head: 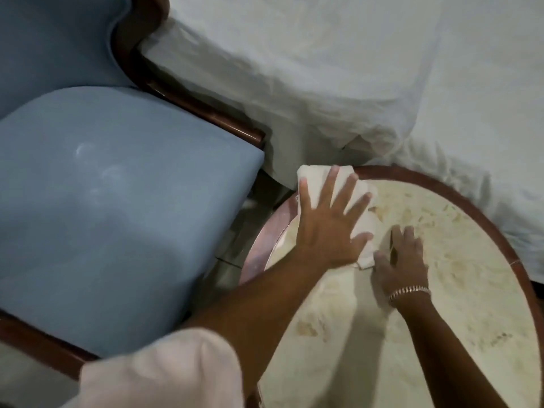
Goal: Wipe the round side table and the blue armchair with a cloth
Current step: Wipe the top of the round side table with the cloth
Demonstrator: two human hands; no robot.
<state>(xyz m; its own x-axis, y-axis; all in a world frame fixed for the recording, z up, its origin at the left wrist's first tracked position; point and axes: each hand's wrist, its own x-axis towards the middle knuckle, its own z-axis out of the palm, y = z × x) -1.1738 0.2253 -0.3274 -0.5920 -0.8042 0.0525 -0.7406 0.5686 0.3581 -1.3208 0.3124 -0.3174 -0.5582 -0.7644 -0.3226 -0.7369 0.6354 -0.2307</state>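
The round side table (459, 290) has a pale marbled top and a reddish wooden rim; it fills the lower right. A folded white cloth (321, 176) lies on its far left edge. My left hand (326, 225) presses flat on the cloth with the fingers spread wide. Just to its right, my right hand (403, 260) rests flat on the bare table top, a metal bracelet on the wrist. The blue armchair (117, 201), with a dark wooden frame, stands to the left of the table.
A bed covered with a rumpled white sheet (368, 69) runs along the far side and touches the table's back rim. A narrow strip of tiled floor (235, 231) shows between chair and table.
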